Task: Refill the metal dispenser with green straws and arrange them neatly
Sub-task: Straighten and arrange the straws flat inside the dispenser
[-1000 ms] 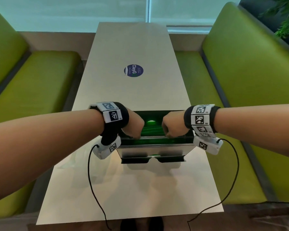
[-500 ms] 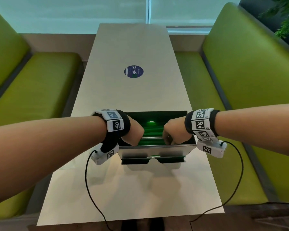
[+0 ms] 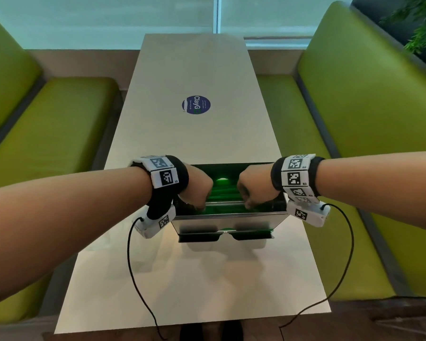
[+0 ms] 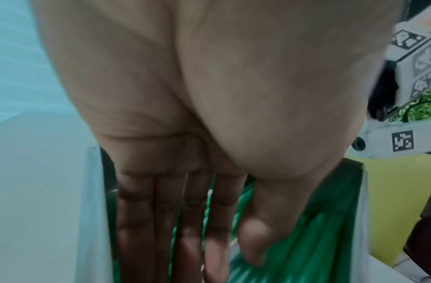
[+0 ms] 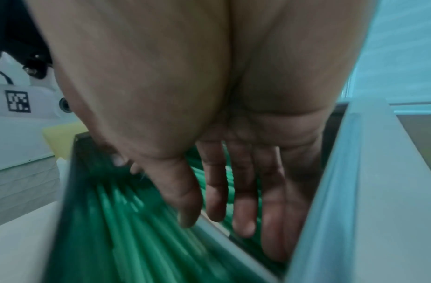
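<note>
The metal dispenser [image 3: 229,220] stands on the near half of the table, its top open. Green straws [image 3: 222,190] lie lengthwise inside, seen also in the left wrist view [image 4: 306,249] and the right wrist view [image 5: 142,229]. My left hand [image 3: 197,191] reaches into the left end, its straight fingers [image 4: 192,239] and thumb resting on the straws. At the right end my right hand [image 3: 253,191] points its straight fingers [image 5: 243,210] down onto the straws beside the metal wall [image 5: 355,191]. Neither hand grips a straw.
The dispenser's front tray [image 3: 225,236] faces me. A round blue sticker [image 3: 196,105] lies further down the long table [image 3: 197,143]. Green benches flank it, left [image 3: 47,134] and right [image 3: 342,148]. Black cables [image 3: 130,262] hang from both wrist cameras over the table.
Both hands have slid a little toward the dispenser's near wall while staying inside on the straws. The dispenser has not moved.
</note>
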Demonstrator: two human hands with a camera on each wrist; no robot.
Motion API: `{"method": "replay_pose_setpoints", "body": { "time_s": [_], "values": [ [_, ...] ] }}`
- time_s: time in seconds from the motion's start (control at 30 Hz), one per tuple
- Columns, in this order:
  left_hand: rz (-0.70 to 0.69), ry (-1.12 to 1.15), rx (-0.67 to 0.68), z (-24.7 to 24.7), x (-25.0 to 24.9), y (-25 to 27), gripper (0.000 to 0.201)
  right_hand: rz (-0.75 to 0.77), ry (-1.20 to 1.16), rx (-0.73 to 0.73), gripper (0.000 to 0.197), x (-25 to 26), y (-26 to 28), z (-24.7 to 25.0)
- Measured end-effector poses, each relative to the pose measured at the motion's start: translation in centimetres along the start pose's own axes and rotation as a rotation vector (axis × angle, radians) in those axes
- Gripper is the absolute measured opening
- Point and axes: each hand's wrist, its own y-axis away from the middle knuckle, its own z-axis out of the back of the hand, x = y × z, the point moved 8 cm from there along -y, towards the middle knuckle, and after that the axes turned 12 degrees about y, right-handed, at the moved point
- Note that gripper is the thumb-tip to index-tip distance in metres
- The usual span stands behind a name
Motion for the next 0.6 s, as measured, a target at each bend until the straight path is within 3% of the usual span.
{"method": "replay_pose_setpoints", "body": {
  "time_s": [0.4, 0.6],
  "values": [
    [0.117, -0.035, 0.031, -0.6, 0.8, 0.1, 0.039, -0.1, 0.041, 0.038, 0.042, -0.9, 0.2, -0.4],
    [0.125, 0.005, -0.047, 1.0, 1.0, 0.7, 0.04, -0.113, 0.027, -0.092, 0.034, -2.0, -0.1, 1.3]
  ]
}}
